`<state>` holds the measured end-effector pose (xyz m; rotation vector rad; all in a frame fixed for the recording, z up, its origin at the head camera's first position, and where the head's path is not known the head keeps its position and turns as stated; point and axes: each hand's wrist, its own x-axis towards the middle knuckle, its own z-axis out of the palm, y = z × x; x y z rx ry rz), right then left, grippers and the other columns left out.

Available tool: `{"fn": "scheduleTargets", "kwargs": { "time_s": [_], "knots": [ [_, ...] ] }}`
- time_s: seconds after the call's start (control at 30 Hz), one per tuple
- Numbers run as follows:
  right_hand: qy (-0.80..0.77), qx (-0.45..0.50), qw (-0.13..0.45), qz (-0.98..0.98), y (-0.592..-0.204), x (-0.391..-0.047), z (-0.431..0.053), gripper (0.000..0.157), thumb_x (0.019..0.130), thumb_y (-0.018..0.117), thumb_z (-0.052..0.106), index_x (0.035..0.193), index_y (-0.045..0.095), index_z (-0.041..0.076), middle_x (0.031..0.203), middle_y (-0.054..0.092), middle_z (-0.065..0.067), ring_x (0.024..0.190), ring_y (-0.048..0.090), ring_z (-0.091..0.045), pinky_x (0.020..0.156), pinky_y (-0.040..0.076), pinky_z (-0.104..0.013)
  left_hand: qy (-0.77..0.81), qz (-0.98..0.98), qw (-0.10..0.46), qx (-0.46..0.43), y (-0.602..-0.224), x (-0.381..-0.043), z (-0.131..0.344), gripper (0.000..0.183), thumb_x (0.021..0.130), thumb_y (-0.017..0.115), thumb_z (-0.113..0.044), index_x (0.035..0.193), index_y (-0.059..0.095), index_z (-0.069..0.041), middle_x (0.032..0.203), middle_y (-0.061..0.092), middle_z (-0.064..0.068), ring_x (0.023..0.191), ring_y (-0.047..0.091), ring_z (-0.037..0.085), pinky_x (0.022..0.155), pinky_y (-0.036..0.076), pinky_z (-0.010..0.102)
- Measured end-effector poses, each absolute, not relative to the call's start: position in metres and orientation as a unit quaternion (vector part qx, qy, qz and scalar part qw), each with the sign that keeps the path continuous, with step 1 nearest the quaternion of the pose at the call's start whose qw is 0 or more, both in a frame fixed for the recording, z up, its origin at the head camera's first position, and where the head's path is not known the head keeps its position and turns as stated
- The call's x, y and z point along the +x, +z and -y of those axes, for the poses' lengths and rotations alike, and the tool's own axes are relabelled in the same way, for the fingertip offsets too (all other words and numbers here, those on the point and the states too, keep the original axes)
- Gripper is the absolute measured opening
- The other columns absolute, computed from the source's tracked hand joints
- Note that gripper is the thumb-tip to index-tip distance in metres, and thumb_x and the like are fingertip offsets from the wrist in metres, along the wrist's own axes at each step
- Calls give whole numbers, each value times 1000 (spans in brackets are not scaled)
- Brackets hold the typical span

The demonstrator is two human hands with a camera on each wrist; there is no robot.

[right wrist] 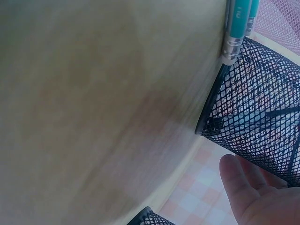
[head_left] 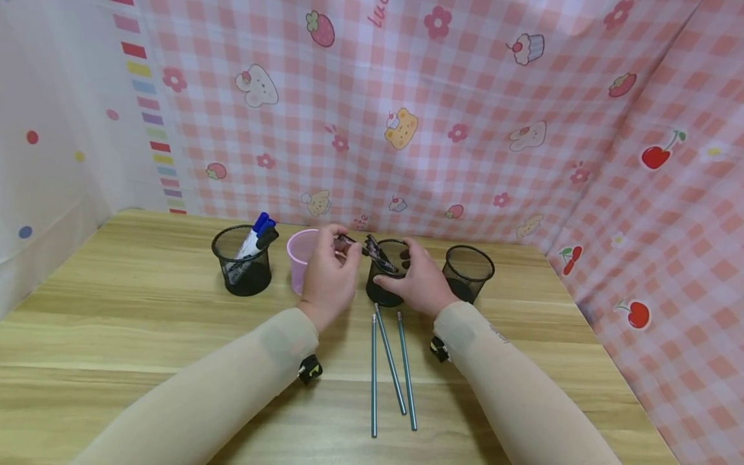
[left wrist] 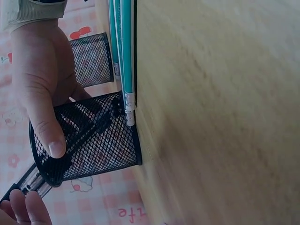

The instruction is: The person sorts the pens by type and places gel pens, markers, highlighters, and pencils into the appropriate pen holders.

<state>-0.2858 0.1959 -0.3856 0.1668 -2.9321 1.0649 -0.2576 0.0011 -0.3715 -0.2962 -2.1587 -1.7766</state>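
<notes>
My left hand [head_left: 330, 276] pinches a black pen [head_left: 359, 247] at the mouth of a black mesh pen cup [head_left: 380, 289]. Around that cup's right side curls my right hand [head_left: 425, 283], its thumb on the near wall and its fingers behind. Inside, other dark pens [head_left: 379, 256] lean against the rim, and slim shapes show through the mesh in the left wrist view. The pen by my left fingertips has a clear barrel [left wrist: 35, 179] there. Three teal pencils [head_left: 405, 368] lie on the table before the cup, eraser ends toward it.
A pink mesh cup [head_left: 298, 271] stands partly behind my left hand. Farther left, a black mesh cup [head_left: 247, 281] holds white markers with blue and black caps. Another black mesh cup [head_left: 467, 266] is just right of my right hand. Checked cloth [head_left: 360, 129] hangs behind the wooden table [head_left: 174, 361].
</notes>
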Motion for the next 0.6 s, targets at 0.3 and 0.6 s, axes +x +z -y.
{"fn": "scheduleTargets", "kwargs": {
  "time_s": [0.3,0.6],
  "knots": [
    [343,51,6,938,-385,-285,-196,105,87,84,51,165,25,11,155,49,-18,138,55,-38,111,51,-55,-600,785,123,-94,-373,-258,-7,36,108,57,-20,142,51,-11,112,65,12,76,62,18,69,56,33],
    [346,55,9,936,-385,-285,-196,105,87,84,50,165,26,10,155,49,-19,138,55,-38,110,52,-55,-574,806,116,-89,-374,-256,-9,36,108,56,-26,142,55,-14,115,69,10,91,67,23,83,58,40]
  ]
}}
